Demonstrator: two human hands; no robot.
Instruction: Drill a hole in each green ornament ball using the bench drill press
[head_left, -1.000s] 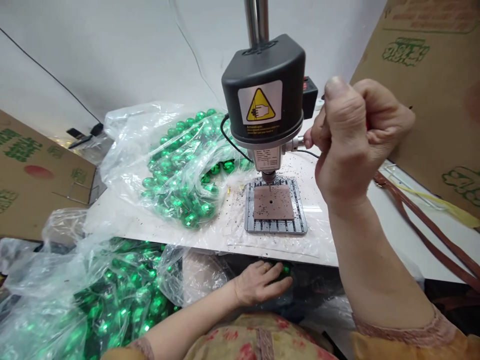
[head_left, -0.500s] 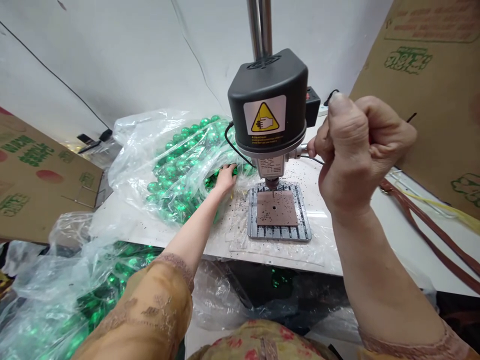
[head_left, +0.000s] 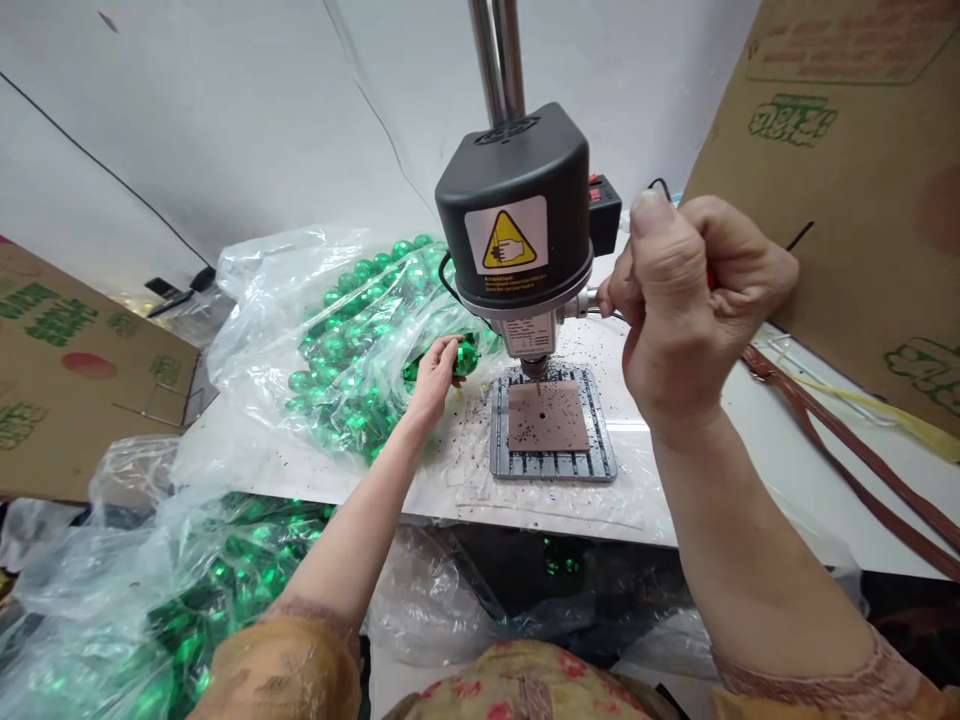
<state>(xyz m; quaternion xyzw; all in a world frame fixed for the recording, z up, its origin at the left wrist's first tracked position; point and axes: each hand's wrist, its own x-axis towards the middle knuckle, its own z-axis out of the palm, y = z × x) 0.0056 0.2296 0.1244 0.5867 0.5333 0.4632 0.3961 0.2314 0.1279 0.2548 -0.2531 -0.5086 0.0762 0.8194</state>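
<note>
Now the left hand (head_left: 435, 380), no longer just reaching into the plastic bag (head_left: 251, 310), grips a faceted green ball (head_left: 468, 353) beside it, so one is in hand, apart from the brown board (head_left: 570, 430) under the drill press (head_left: 517, 200). The right hand (head_left: 686, 300) stays closed around the feed handle (head_left: 583, 303).

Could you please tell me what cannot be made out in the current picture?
All in the head view:
Red grip: all but a sliver hidden by the right hand closed on it.
Green ball: partly covered by the left hand.
Small label under the black housing: print too small to read.
Metal column: top cut off by the upper edge.
</note>
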